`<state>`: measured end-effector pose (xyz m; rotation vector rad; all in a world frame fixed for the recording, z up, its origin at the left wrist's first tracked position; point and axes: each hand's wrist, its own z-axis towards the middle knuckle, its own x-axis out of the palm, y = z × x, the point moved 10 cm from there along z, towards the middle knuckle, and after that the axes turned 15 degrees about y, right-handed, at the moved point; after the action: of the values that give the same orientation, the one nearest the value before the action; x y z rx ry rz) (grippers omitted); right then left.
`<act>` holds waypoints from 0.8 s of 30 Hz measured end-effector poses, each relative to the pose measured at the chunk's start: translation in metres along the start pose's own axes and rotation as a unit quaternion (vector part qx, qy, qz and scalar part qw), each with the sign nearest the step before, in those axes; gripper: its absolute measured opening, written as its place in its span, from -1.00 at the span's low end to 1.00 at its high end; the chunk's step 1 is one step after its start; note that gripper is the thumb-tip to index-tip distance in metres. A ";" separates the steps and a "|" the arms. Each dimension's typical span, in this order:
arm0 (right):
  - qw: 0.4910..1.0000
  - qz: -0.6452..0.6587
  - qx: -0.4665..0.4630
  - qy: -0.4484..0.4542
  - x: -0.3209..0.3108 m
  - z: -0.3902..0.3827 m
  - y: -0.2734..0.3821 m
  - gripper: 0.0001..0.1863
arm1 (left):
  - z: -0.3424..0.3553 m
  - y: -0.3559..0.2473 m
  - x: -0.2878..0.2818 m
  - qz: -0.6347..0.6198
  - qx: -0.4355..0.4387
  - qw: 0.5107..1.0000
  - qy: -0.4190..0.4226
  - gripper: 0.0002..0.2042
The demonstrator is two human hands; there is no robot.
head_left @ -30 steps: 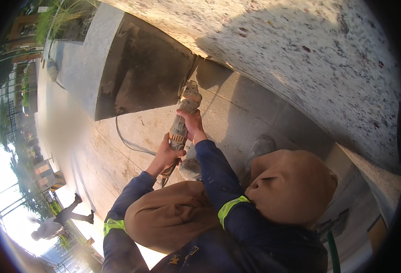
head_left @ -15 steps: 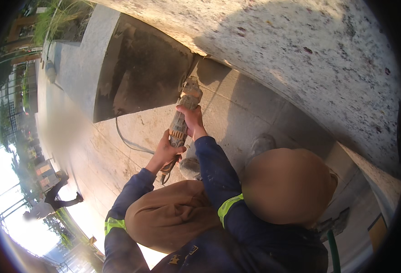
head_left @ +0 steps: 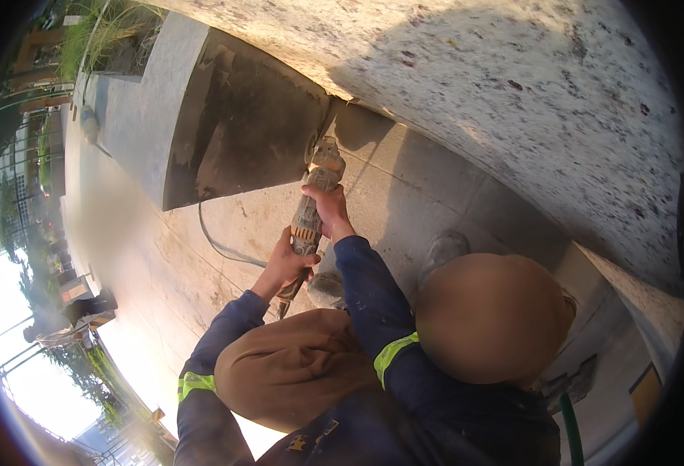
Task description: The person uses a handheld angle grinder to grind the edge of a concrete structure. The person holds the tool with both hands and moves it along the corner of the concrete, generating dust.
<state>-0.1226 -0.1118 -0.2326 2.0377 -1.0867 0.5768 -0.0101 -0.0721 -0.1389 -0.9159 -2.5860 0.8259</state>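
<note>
The grinder [head_left: 306, 220] is held above the paved floor [head_left: 404, 175], its head beside the lower right corner of the dark slab face [head_left: 256, 116]. It looks fairly heavy and rigid, probably front-heavy at the gear head, with a dusty casing that may be slick under bare skin; the slim body behind the head and the rear grip seem the sound places to hold, clear of the front. The right hand [head_left: 328, 210] is closed around the body just behind the head, and the left hand [head_left: 283, 264] is wrapped around the rear part. The palms cover much of the casing, so no switch can be made out, and the disc shows only as a thin edge, too small to tell if it spins. A grey cable [head_left: 219, 245] runs from the slab's bottom edge behind the left wrist; where it ends is hidden. The left forearm and brown trouser knees [head_left: 295, 369] block the floor's near part, one shoe [head_left: 328, 289] shows partly, and a pale blur smears the floor's left side.
</note>
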 end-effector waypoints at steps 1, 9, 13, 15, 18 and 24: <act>1.000 -0.004 -0.009 0.004 0.000 0.000 0.002 -0.32 | 0.001 0.000 0.001 0.005 0.000 1.000 0.004 -0.29; 1.000 0.013 -0.012 0.014 0.000 0.001 0.003 -0.27 | -0.001 -0.004 0.002 0.018 -0.002 1.000 -0.007 -0.26; 0.999 0.018 -0.015 0.023 0.005 -0.002 0.009 -0.27 | 0.001 -0.005 -0.001 0.031 0.009 0.999 0.006 -0.27; 1.000 0.015 -0.011 0.025 0.003 -0.002 0.010 -0.27 | 0.005 -0.003 0.002 0.008 0.012 1.000 0.017 -0.29; 1.000 0.010 -0.009 0.016 -0.002 0.004 0.009 -0.28 | 0.003 -0.006 0.007 0.005 -0.002 1.000 0.012 -0.31; 1.000 -0.002 -0.020 0.013 0.003 -0.001 0.015 -0.33 | 0.007 -0.006 0.002 0.005 0.020 1.000 0.020 -0.32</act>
<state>-0.1341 -0.1179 -0.2243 1.9932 -1.0711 0.5732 -0.0174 -0.0773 -0.1407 -0.9265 -2.5247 0.8498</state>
